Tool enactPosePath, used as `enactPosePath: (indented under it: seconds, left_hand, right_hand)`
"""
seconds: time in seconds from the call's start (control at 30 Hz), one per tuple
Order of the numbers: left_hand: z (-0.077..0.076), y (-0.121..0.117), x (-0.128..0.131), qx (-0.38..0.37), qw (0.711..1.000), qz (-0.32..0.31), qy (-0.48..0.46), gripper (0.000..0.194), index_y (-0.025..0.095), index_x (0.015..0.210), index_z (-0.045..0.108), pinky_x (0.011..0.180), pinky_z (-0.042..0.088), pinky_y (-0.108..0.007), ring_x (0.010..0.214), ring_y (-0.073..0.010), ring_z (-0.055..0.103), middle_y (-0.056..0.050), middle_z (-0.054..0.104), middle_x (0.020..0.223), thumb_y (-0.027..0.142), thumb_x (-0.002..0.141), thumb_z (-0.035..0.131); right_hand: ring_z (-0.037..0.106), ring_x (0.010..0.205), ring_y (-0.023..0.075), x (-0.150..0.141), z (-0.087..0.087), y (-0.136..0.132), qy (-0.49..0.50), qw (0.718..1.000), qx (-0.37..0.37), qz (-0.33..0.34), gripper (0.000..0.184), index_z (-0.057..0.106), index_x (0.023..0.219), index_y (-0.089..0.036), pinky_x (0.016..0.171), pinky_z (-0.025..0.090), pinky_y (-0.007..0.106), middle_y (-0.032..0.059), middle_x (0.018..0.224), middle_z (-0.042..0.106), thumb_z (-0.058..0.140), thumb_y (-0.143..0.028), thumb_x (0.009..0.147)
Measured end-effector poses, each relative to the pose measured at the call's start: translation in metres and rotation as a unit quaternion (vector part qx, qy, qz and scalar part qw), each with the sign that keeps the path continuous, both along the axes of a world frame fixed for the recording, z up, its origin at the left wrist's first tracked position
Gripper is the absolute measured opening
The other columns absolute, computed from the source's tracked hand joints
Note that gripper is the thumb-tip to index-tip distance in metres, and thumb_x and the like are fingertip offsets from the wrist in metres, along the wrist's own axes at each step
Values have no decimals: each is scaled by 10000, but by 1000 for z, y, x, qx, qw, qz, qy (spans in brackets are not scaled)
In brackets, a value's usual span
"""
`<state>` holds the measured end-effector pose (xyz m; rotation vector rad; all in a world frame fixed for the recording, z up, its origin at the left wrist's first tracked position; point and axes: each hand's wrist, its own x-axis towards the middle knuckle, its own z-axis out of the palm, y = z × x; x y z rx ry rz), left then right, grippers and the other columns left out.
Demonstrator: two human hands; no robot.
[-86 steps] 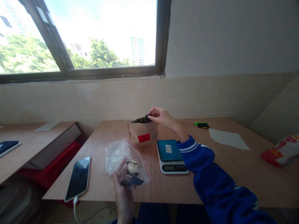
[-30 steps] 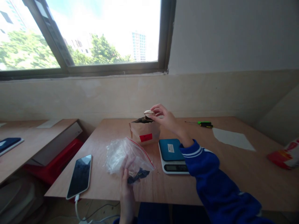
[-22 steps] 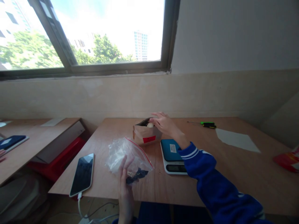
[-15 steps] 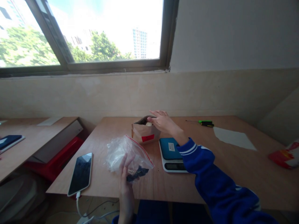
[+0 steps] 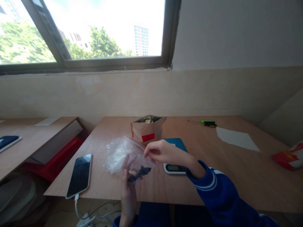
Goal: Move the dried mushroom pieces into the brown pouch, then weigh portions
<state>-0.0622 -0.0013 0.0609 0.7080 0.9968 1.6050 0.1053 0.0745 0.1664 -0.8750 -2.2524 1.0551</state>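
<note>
A clear zip-lock bag (image 5: 118, 157) with a red seal line lies across the near left of the table, a crumpled dark piece (image 5: 139, 174) showing at its lower right. From below, my left hand (image 5: 128, 183) grips this bag around that dark piece. My right hand (image 5: 163, 153) is at the bag's red-sealed edge, fingers curled in and closed on it; the fingertips are partly hidden. Behind stands a brown paper pouch (image 5: 137, 130) with a red label, its top open and something pale inside. The kitchen scale (image 5: 176, 168), with a blue top, is partly covered by my right hand.
At the left edge a phone (image 5: 79, 176) is plugged into a white cable. Screwdrivers (image 5: 208, 123) and a white paper sheet (image 5: 236, 138) lie toward the back right. A red-and-white package (image 5: 287, 157) sits at the far right. Another table (image 5: 47, 135) stands to the left.
My right hand has left the paper pouch's mouth and moved down toward me to the zip-lock bag's edge. My left hand keeps its grip on the bag.
</note>
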Motion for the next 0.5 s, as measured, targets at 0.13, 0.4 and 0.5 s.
enactPosePath:
  seconds: [0.13,0.4,0.5]
  left_hand:
    - [-9,1,2,-8,1000,4,26,584,318,1446,373,867,516,-340,1165,-226,591,-65,562,1375,527,905,447]
    - [-13,5,-2,-1,991,33,127,574,287,1421,421,988,476,-389,1238,-237,547,-89,560,1373,553,912,416]
    - [-14,6,1,-4,991,26,130,587,270,1416,430,976,484,-383,1238,-241,545,-97,558,1374,567,910,407]
  right_hand:
    - [582,492,100,0,-21,-4,-21,987,-157,38,139,648,955,-154,483,459,190,-35,603,607,619,-236,846]
    - [502,607,91,-1,-24,-7,-121,988,-36,89,269,722,993,-154,535,358,192,-18,688,567,640,-376,866]
    - [485,628,93,-3,-24,-7,-128,989,-3,73,209,723,920,-147,555,358,199,-22,708,526,699,-332,826]
